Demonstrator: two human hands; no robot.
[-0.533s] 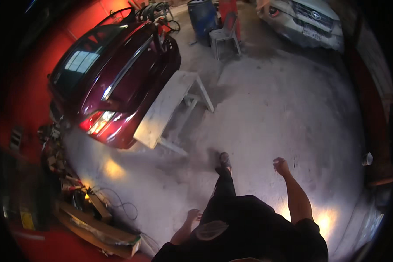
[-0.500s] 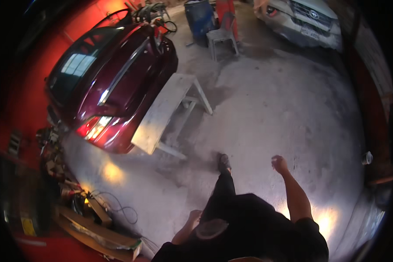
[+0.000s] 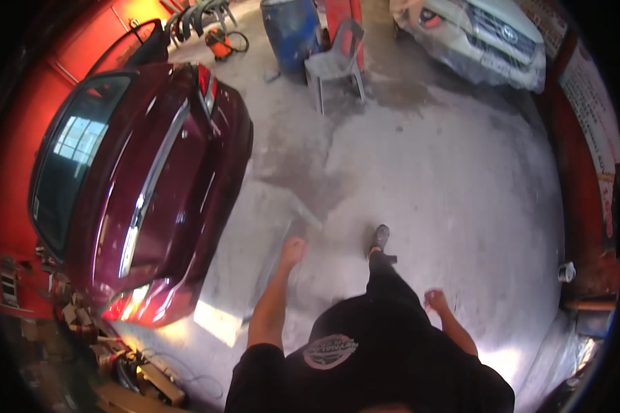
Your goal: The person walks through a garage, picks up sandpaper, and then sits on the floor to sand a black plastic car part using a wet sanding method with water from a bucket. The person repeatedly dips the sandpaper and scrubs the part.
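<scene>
I logged the left hand [image 3: 293, 252] curled, nothing visible in it; the right hand [image 3: 435, 301] hung loosely curled, contents I could not tell. The pale bench [image 3: 217, 321] stood beside the maroon car [image 3: 169, 199], nearest the left hand. Risk, I judged: a wide left swing or veering step might jolt bench into bodywork

2 cars [image 3: 172, 213], 2 bare hands [image 3: 293, 253], 1 blue drum [image 3: 289, 34], 1 orange machine [image 3: 218, 45], 1 chair [image 3: 328, 67] in full view.
</scene>
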